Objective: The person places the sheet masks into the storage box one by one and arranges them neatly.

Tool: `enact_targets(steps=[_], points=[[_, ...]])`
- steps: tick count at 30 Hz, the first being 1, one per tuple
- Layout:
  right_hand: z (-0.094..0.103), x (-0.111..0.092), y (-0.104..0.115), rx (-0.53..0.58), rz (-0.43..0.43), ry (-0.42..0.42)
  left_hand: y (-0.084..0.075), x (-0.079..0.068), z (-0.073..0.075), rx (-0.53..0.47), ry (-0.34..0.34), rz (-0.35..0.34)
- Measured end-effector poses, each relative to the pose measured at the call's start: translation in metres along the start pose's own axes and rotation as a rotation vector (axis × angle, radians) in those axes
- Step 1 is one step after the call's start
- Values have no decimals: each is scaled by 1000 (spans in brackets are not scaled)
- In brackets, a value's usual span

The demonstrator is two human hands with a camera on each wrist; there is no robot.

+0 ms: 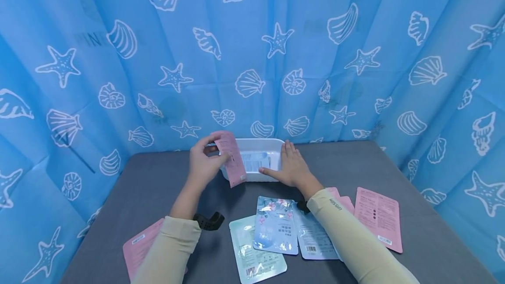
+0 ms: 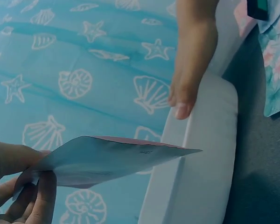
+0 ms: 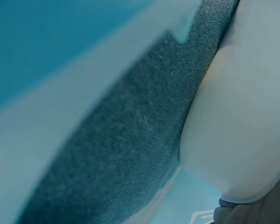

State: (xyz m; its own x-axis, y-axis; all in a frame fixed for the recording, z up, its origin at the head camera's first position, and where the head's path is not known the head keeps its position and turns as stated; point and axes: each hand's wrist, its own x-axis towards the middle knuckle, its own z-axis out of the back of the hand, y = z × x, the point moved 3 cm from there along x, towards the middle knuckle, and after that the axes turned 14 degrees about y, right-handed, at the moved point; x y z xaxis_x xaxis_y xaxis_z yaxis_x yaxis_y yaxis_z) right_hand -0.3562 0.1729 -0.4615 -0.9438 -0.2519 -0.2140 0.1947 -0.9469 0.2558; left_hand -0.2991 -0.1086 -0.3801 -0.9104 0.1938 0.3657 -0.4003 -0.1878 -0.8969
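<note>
Fingers (image 2: 45, 193) of the left hand (image 1: 201, 161) pinch a pink packet (image 1: 236, 170), while the right hand (image 1: 292, 168), straight-fingered, rests on a white tub (image 1: 258, 177).

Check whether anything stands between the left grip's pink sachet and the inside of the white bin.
Nothing visible blocks the way from above; the lower end of the pink sachet overlaps the near wall of the white bin in the head view. The right grip is at the opposite end.

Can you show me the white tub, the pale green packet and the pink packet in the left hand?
White tub (image 1: 261, 177): head view, on its front wall.
Pale green packet (image 1: 255, 254): head view, middle of its face.
Pink packet (image 1: 235, 165): head view, near its middle.
</note>
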Motion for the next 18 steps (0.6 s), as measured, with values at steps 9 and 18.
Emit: enact_targets(steps=[9,18], points=[[0,2,1,-8,-9,5,9,5,10,-70,-62,33],[1,-2,2,3,-4,-2,21,2,17,-93,-206,92]])
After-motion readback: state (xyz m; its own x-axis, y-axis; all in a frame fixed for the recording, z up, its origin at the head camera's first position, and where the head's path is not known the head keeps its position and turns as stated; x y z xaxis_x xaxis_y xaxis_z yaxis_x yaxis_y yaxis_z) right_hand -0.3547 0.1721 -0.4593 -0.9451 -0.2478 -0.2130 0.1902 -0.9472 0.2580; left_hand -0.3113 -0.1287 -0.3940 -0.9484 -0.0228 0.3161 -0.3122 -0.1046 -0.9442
